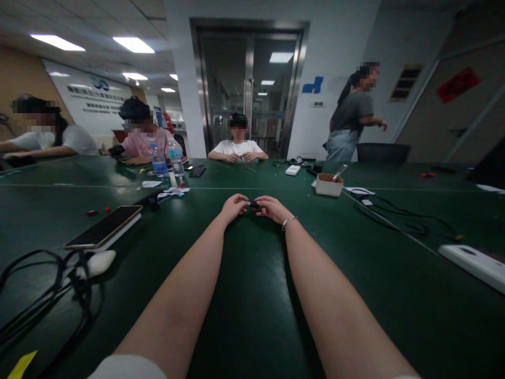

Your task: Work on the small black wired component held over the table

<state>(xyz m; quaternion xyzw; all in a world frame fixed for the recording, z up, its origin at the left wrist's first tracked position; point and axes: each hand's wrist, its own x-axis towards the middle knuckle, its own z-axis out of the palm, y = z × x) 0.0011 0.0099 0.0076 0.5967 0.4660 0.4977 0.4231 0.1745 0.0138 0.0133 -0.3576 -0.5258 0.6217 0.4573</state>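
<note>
Both my arms reach forward over the dark green table (248, 295). Between my fingertips is a small black object (253, 203) with a paler end on its left side; it is too small to name. My left hand (235, 207) pinches the paler end. The black end is pinched by my right hand (273, 209), which has a silver bangle (289, 222) at the wrist. Fingers partly hide the object, held just above or on the tabletop; I cannot tell which.
On the left lie a phone (106, 227) on a white box and black cables (74, 279). Two water bottles (159, 160) stand further back. To the right are a small open box (329, 185), more cables and a white power strip (473, 263). Several people are around the table.
</note>
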